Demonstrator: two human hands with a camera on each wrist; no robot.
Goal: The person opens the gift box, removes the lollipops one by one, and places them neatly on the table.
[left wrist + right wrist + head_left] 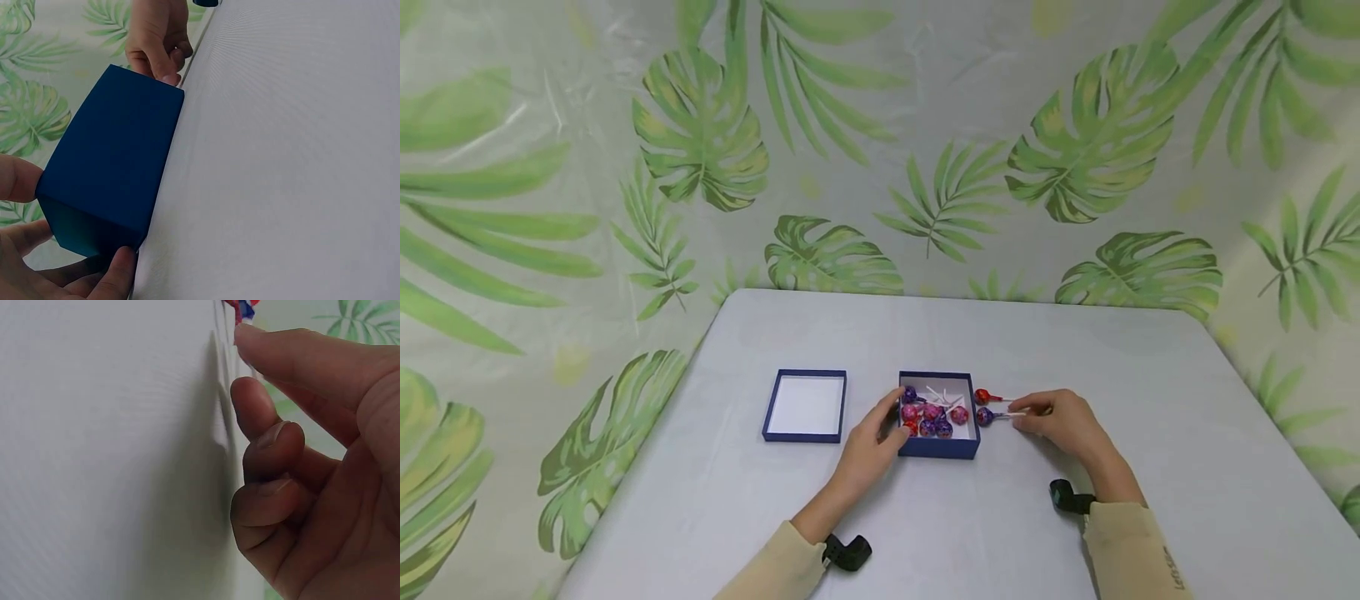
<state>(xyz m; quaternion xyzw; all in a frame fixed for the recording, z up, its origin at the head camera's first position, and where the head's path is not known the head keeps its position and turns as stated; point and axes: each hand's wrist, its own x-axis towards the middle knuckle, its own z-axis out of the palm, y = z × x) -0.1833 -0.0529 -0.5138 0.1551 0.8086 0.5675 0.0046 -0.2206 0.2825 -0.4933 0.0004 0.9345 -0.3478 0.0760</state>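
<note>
A blue box (pixel 938 448) with a white inside holds several wrapped lollipops (pixel 931 412), red, pink and purple, with white sticks. My left hand (pixel 872 437) grips the box's left end, thumb near its front corner; in the left wrist view the fingertips (pixel 119 269) lie against the blue end wall. Just right of the box are a red lollipop (pixel 982 397) and a purple lollipop (pixel 984 416), sticks pointing right. My right hand (pixel 1063 421) pinches the purple lollipop's stick. The red one's stick also reaches the fingers; I cannot tell whether they hold it.
A blue-edged box lid (pixel 806 406), white inside, lies left of the box. Both stand on a white table (pixel 737 508), with a leaf-patterned sheet (pixel 955 100) hanging behind and at the sides. Dark wrist cameras (pixel 847 552) are strapped on both wrists.
</note>
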